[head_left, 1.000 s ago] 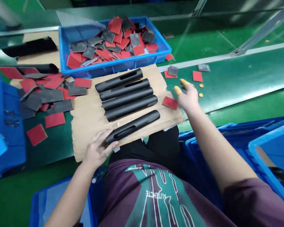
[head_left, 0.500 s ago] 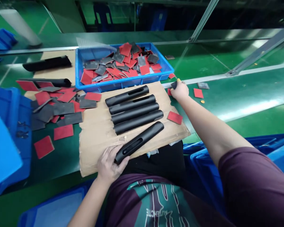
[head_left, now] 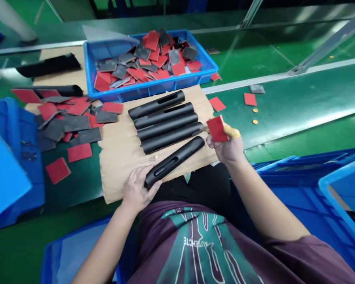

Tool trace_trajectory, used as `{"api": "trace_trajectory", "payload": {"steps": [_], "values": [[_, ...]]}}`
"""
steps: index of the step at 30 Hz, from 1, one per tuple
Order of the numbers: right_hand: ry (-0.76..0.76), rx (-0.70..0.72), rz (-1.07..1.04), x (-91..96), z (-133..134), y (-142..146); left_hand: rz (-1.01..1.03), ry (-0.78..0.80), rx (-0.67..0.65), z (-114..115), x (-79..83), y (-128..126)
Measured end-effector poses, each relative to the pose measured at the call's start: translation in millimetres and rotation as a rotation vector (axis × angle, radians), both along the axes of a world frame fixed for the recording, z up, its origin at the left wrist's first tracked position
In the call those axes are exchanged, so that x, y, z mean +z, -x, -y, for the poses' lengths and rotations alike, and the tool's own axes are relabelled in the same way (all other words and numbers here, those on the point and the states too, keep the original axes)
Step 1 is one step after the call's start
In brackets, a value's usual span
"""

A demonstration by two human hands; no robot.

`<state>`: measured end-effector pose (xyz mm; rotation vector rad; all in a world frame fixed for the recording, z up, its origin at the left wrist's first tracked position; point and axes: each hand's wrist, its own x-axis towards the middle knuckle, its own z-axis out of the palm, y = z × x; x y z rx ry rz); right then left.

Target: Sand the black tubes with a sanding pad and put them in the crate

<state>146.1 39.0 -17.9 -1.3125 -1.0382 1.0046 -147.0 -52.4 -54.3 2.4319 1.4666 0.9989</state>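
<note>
Head view: the left hand (head_left: 137, 187) curls around a black slotted tube (head_left: 177, 159) on a cardboard sheet (head_left: 118, 169), while the right hand (head_left: 226, 148) pinches a red square pad (head_left: 217, 128).

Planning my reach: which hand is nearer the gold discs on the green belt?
Right: the right hand, holding a red pad, is just down-left of the discs; the left hand, on a black tube, is far left.
</note>
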Motion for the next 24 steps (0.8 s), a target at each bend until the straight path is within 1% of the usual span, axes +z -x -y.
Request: {"api": "trace_trajectory", "payload": {"steps": [1, 4, 7, 9, 11, 13, 16, 18, 21, 22, 24], "values": [[0.047, 0.010, 0.043, -0.4, 8.3, 0.5, -0.008, 0.040, 0.010, 1.4, 0.0, 0.7], [0.112, 0.006, 0.364, 2.9, 22.5, -0.4, -0.030, 0.133, 0.019, 4.3, 0.2, 0.8], [0.135, -0.017, 0.680, 8.9, 25.2, -0.1, -0.038, 0.120, 0.010, 6.0, 0.5, -1.0], [0.148, -0.007, 0.844, 11.1, 23.5, 1.1, -0.050, 0.108, 0.012, 7.6, 1.1, -1.4], [0.162, 0.027, 0.963, 10.9, 20.9, 2.2, -0.084, 0.144, -0.013, 10.2, 2.7, 0.1], [0.154, 0.073, 1.029, 8.4, 18.6, 2.5, -0.144, 0.197, -0.074, 13.0, 5.6, 3.5], [0.065, 0.126, 1.053, 2.3, 16.6, 1.4, -0.220, 0.248, -0.143, 14.9, 10.9, 8.8], [0.029, 0.143, 1.026, -1.7, 14.8, -0.8, -0.211, 0.268, -0.173, 13.7, 13.3, 10.1], [0.050, 0.177, 0.988, -4.5, 8.3, -6.2, -0.164, 0.325, -0.232, 9.8, 12.3, 7.5], [0.063, 0.193, 0.982, -4.4, 5.8, -7.5, -0.158, 0.352, -0.224, 8.7, 10.7, 5.4], [0.095, 0.204, 0.983, -3.6, 5.0, -5.8, -0.149, 0.412, -0.147, 7.3, 6.6, -0.3]]}}
